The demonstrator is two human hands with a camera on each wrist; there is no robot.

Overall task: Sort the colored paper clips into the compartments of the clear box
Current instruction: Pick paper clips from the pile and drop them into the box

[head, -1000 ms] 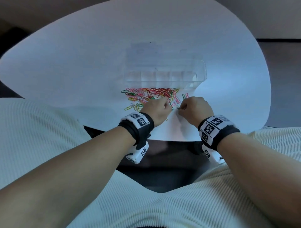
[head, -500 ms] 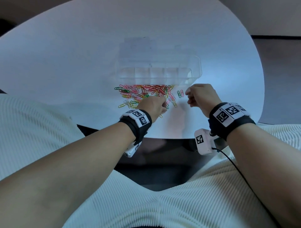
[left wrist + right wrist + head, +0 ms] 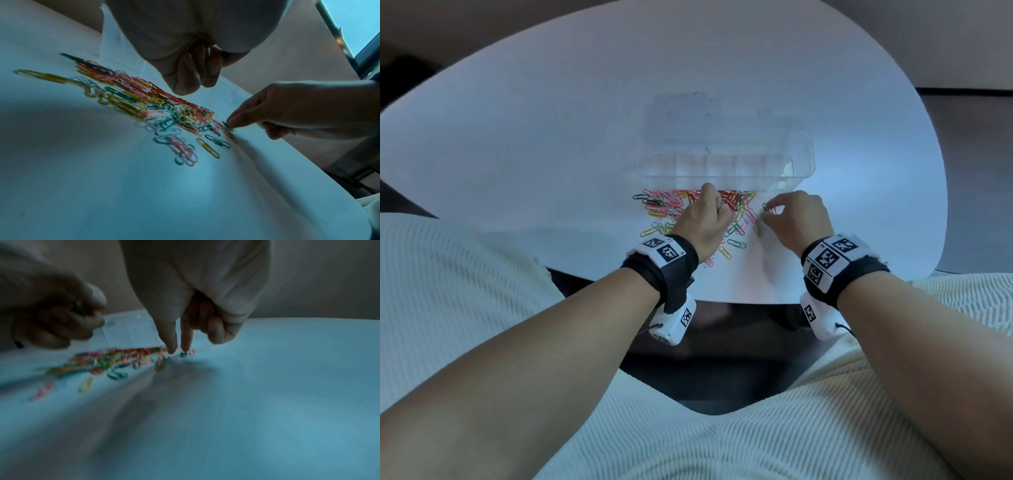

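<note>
Head view: white table (image 3: 551, 137) with clear box (image 3: 799, 150) lying on it, row of compartments along its near wall, contents not readable. Pile of colored paper clips (image 3: 681, 205) sits on the table just beside the near wall of the clear box, on the person's side of it. Left hand (image 3: 703, 222) is over the pile, fingers curled under, knuckles up; what it holds can't be told from here. Right hand (image 3: 796, 219) is at the pile's right edge, near the right end of the clear box, fingertips at a green clip (image 3: 765, 207). Both wrists wear black bands with printed markers.

Left wrist view: left hand (image 3: 189, 65) hangs above the pile (image 3: 144, 104), fingers curled tight together toward the palm, nothing visible between them, so I can't tell if it holds a clip. Right hand (image 3: 287, 110) comes in beside the pile, index tip down on the green clip (image 3: 227, 126), other fingers folded. Loose yellow clip (image 3: 207, 148) and teal clip (image 3: 218, 141) lie apart from the pile, on the side away from the clear box.

Right wrist view: blurred. Right hand (image 3: 195, 296) has two fingers (image 3: 171, 337) extended down, slightly apart, one tip touching the green clip (image 3: 183, 354); not closed into a pinch. Left hand (image 3: 51, 313) is curled above the pile (image 3: 115, 358), with the clear box (image 3: 131, 331) right behind the pile.
</note>
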